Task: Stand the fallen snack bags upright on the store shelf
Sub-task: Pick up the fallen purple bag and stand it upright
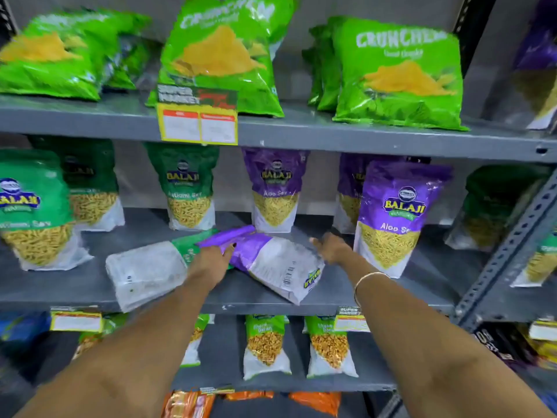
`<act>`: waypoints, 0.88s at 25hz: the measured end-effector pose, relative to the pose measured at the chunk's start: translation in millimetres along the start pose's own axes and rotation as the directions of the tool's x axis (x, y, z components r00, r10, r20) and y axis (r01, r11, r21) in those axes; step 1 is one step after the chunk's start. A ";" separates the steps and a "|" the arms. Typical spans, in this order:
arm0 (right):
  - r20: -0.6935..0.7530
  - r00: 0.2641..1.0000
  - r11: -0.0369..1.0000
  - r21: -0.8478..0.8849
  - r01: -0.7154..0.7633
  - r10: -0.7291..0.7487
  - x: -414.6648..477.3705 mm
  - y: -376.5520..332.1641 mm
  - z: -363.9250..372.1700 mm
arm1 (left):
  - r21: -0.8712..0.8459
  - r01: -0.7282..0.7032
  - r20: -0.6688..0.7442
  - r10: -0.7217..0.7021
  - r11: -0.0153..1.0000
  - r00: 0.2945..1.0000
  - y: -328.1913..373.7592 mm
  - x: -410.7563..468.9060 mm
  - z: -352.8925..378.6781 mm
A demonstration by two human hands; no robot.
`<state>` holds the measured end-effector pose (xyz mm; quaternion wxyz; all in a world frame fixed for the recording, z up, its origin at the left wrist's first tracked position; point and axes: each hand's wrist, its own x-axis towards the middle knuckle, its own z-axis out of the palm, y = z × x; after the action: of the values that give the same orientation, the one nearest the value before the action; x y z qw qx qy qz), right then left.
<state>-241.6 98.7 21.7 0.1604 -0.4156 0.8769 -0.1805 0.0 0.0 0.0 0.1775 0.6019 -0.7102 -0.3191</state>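
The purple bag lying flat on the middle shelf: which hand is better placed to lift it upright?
Left. The left hand already rests on the purple bag's coloured top end; the right hand only reaches its far edge.

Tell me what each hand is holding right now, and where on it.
The left hand grips the fallen purple snack bag at its purple top end. The right hand rests open against the bag's far edge, not clearly gripping.
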 end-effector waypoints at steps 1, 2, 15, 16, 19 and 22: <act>0.098 0.995 0.999 -0.032 0.030 -0.026 8.8 2.7 -0.6 | -0.039 0.083 0.109 -0.079 0.996 0.991 3.9 6.8 11.1; 0.152 0.987 0.998 0.031 0.052 -0.056 18.8 6.3 2.2 | -0.180 0.209 0.196 -0.173 0.961 0.965 7.8 8.6 17.9; 0.625 0.763 0.922 0.372 -0.106 -0.165 56.0 1.7 10.2 | -0.561 0.526 0.600 -0.124 0.639 0.791 15.9 20.1 35.6; 0.622 0.768 0.923 0.367 -0.114 -0.153 51.7 -1.4 6.6 | -0.558 0.501 0.592 -0.106 0.661 0.799 19.6 20.5 27.8; 0.594 0.781 0.912 0.403 -0.079 -0.195 42.5 -8.8 -2.1 | -0.542 0.383 0.550 -0.028 0.748 0.835 38.2 23.2 2.7; 0.414 0.874 0.890 0.454 0.046 -0.256 36.9 -16.9 -3.9 | -0.538 0.209 0.472 0.086 0.817 0.878 61.3 28.3 -13.9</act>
<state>-254.3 60.4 27.9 0.4373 -0.4696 0.7151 -0.2772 -42.7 -26.3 47.3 0.1599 0.4466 -0.5813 -0.6611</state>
